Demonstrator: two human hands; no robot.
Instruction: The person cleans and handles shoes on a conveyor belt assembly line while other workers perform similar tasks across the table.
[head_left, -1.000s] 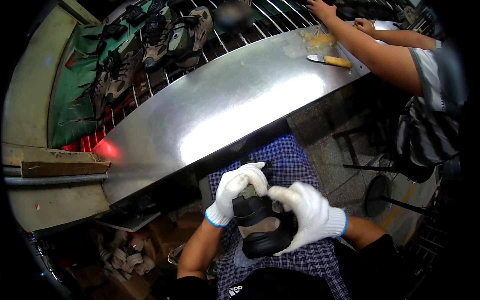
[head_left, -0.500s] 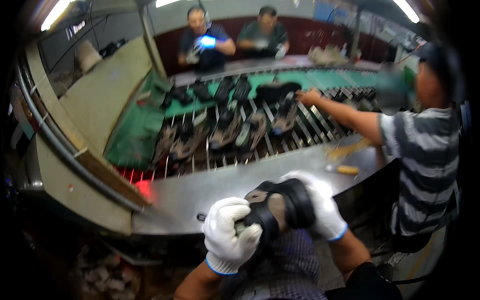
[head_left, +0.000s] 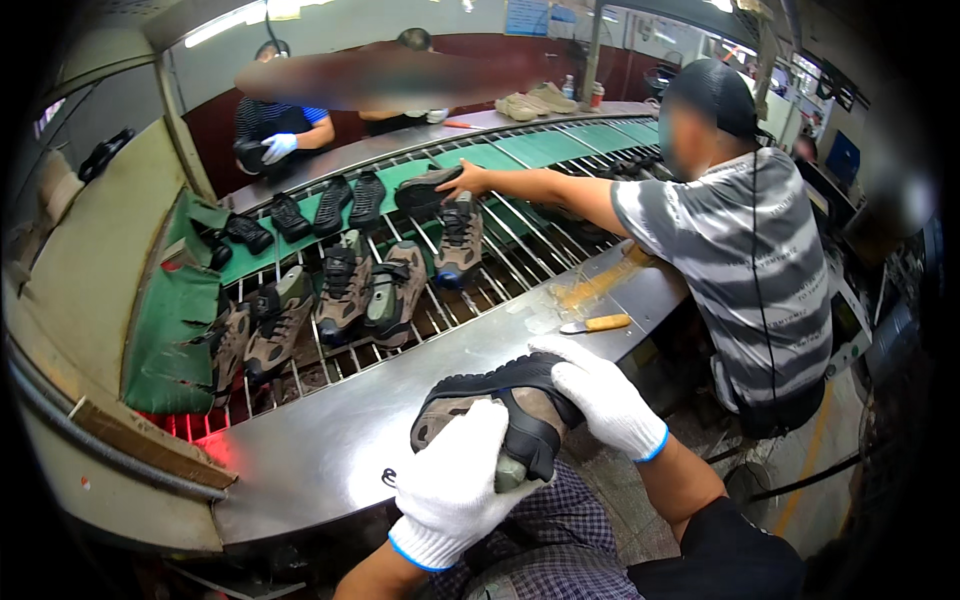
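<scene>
A brown and black shoe [head_left: 543, 408] is held between my two white-gloved hands above the near edge of the metal table. It lies tilted on its side, with the black treaded sole edge turned up and away from me. My left hand [head_left: 455, 485] is closed round the shoe's upper and a grey-green part in its opening. At the shoe's right end, my right hand [head_left: 605, 400] grips the black sole and end; its fingertips are partly hidden behind the shoe. A small black loop [head_left: 389, 477] lies on the table beside my left hand.
Brown shoes [head_left: 345, 285] stand on a metal-rod conveyor [head_left: 480, 285]; black soles [head_left: 333, 205] line its green belt [head_left: 490, 155]. A yellow-handled knife-like tool [head_left: 605, 323] lies on the table. At right, a co-worker [head_left: 735, 270] reaches to a shoe [head_left: 425, 190]. Two people stand across.
My view has swung to the right and sharpened. The shoe has turned in my hands, so its sole edge now faces upward. Both hands still hold it.
</scene>
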